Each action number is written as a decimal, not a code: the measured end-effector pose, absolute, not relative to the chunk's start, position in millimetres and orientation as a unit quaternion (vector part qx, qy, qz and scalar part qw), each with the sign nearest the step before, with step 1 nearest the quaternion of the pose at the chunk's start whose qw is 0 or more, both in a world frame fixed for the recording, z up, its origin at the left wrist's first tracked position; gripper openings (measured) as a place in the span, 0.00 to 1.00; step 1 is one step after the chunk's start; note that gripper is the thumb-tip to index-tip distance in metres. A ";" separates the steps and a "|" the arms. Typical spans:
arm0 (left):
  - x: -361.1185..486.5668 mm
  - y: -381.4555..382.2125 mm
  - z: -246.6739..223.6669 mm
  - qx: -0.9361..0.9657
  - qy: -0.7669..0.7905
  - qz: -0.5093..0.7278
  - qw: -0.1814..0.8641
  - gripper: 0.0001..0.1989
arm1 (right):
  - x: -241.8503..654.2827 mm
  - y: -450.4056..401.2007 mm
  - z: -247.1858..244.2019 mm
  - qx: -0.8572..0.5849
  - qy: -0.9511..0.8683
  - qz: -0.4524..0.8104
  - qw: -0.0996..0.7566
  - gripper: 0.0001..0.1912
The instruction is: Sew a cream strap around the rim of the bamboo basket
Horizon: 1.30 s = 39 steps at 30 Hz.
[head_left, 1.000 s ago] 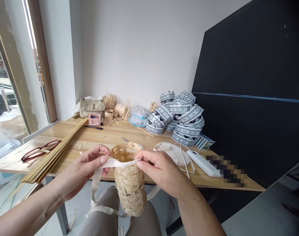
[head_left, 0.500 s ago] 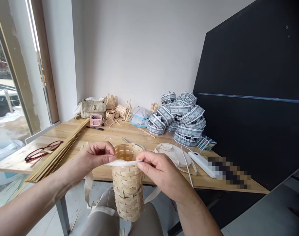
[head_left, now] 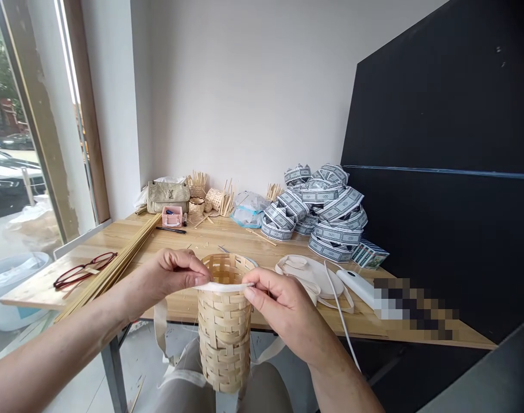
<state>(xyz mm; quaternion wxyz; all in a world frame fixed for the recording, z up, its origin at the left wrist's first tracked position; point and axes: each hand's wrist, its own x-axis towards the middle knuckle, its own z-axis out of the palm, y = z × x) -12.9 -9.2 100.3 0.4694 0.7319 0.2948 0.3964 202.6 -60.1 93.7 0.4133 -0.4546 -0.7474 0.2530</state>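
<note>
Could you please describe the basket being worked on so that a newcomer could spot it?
Find the wooden table and come to the middle of its near edge. There the left hand and right hand hold a white strip along the rim of the tall woven basket. Unlike the small baskets at the table's back, it is right by the person's legs.

"Any lettering on your feed?"

"From my end, I make out one mark: an interlaced monogram, apparently YSL, on the flap of the beige handbag."

"And the patterned rolls?"

"They carry a repeated print, too small for me to read. Same with the box beside them: printed, but illegible from here."
</note>
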 end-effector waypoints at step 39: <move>9.9 37.4 97.6 0.797 0.284 0.366 0.387 0.17 | 179.4 -18.9 71.4 -0.450 -0.726 0.062 0.516 0.10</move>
